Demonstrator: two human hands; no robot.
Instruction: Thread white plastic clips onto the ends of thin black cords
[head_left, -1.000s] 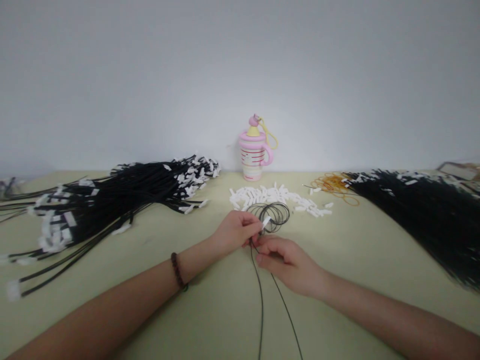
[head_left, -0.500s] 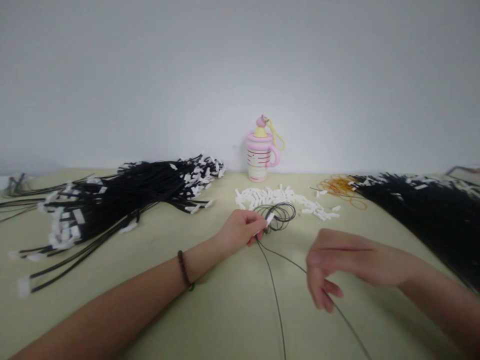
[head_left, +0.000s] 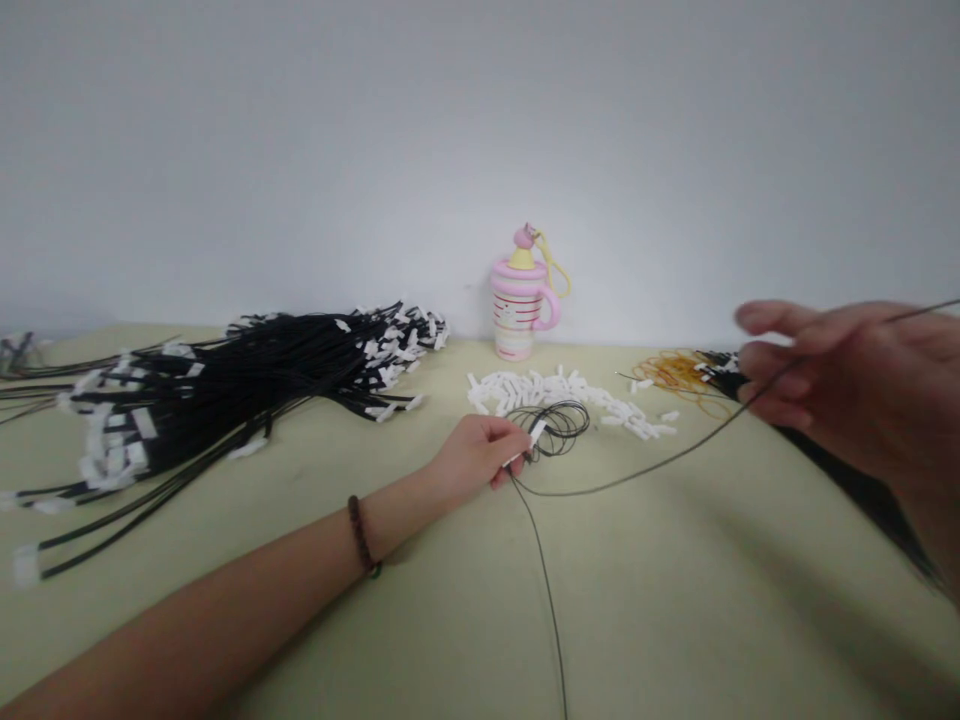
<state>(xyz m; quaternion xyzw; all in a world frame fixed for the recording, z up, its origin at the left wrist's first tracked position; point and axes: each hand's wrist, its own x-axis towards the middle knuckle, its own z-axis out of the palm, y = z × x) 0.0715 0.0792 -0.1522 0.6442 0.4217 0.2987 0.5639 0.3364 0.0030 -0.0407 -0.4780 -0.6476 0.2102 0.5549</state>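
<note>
In the head view, my left hand (head_left: 487, 450) is closed at the middle of the table, pinching a small white plastic piece (head_left: 537, 434) and thin black cord. A loose coil of that black cord (head_left: 564, 425) lies just beyond the fingertips. From the pinch one strand runs down toward the near edge, and another sweeps right to my right hand (head_left: 817, 375). That hand is raised at the right side, slightly blurred, with fingers partly curled and the cord running through them. Its exact finger contact is hard to make out.
Loose white pieces (head_left: 525, 388) lie in a heap behind the coil. A pink-lidded cup (head_left: 516, 310) stands by the wall. Black cords with white ends (head_left: 262, 375) are bundled on the left. Yellow rubber bands (head_left: 679, 378) lie near another dark bundle (head_left: 847, 490) on the right.
My right hand has moved up and right, carrying the cord so that the strand from the pinch now curves rightward. My left hand holds almost the same place.
</note>
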